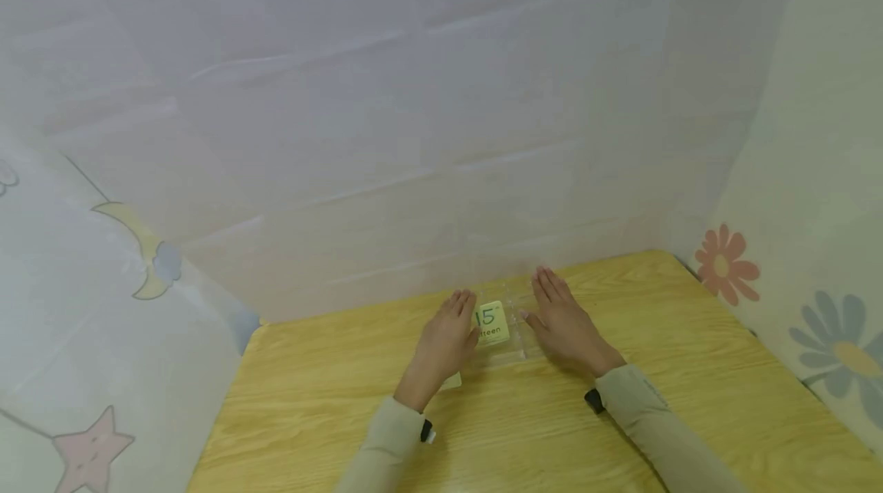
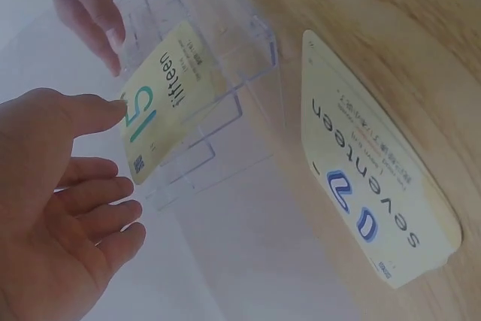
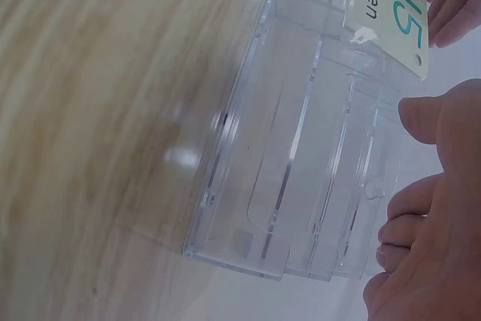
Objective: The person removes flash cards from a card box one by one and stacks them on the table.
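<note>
A clear plastic tiered holder [image 3: 297, 148] stands on the table between my two hands. Propped in its left part is a pale yellow card [image 1: 493, 324] printed with 15 and the word fifteen. My left hand [image 1: 443, 336] is beside that card with relaxed fingers, its thumb tip right at the card's edge in the left wrist view. On the holder's other side is my right hand [image 1: 567, 324], fingers extended and thumb spread toward the holder. A stack of cards [image 2: 372, 178], topped by one reading seventeen, lies in front of the holder, mostly hidden by my left wrist in the head view.
The wood-grain table [image 1: 317, 401] meets a pale draped sheet [image 1: 386, 133] close behind the holder. Patterned sheets hang at both sides, with a moon [image 1: 131, 240] on the left and a red flower [image 1: 727, 267] on the right.
</note>
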### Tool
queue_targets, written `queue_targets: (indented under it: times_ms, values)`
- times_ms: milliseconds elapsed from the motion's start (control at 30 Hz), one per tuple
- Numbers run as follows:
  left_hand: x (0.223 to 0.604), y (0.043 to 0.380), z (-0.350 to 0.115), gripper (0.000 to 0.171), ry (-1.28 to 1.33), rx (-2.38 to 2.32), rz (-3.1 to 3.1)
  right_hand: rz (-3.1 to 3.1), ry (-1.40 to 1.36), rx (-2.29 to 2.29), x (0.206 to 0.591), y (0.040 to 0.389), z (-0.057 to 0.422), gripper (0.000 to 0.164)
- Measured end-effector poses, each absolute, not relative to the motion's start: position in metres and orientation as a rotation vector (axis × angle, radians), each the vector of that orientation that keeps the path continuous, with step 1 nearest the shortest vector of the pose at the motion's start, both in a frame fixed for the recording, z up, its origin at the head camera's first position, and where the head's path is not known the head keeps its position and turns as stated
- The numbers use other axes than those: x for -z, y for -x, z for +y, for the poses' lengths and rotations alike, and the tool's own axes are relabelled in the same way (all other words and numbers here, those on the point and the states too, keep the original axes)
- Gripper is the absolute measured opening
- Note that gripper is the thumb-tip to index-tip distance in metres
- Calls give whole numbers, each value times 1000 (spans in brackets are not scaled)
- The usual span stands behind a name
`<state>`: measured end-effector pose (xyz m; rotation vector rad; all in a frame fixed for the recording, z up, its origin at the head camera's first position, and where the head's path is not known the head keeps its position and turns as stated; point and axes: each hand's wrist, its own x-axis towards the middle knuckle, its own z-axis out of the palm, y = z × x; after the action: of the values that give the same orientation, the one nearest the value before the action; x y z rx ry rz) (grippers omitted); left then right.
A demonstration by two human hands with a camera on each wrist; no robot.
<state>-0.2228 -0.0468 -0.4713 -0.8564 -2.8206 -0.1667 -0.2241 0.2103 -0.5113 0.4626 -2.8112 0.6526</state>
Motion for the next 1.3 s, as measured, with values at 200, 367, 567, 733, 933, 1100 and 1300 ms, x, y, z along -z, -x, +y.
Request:
queue_targets:
  times_ms: [200,367,567,733,933,1100,1300]
  values:
    - [483,221,-46,67,897,-34,-2724,-2786,-479,-625,515,224,208,77]
    - [491,220,-45,70,903,-155,-2686,-2766,-490,-621,516,224,208,77]
    - [496,217,-45,71,905,-177,-2649,-2799,-487,-606,516,225,209,78]
    - [497,215,-44,72,904,-187,-2652,-2800,-488,-599,518,225,210,79]
    - [498,214,-41,72,899,-217,-2637,-2792,-494,-592,519,225,211,79]
    - [499,212,-38,71,913,-249,-2615,-2784,-498,-575,518,225,213,79]
    - [499,211,-36,72,922,-266,-2633,-2767,-506,-580,518,226,215,79]
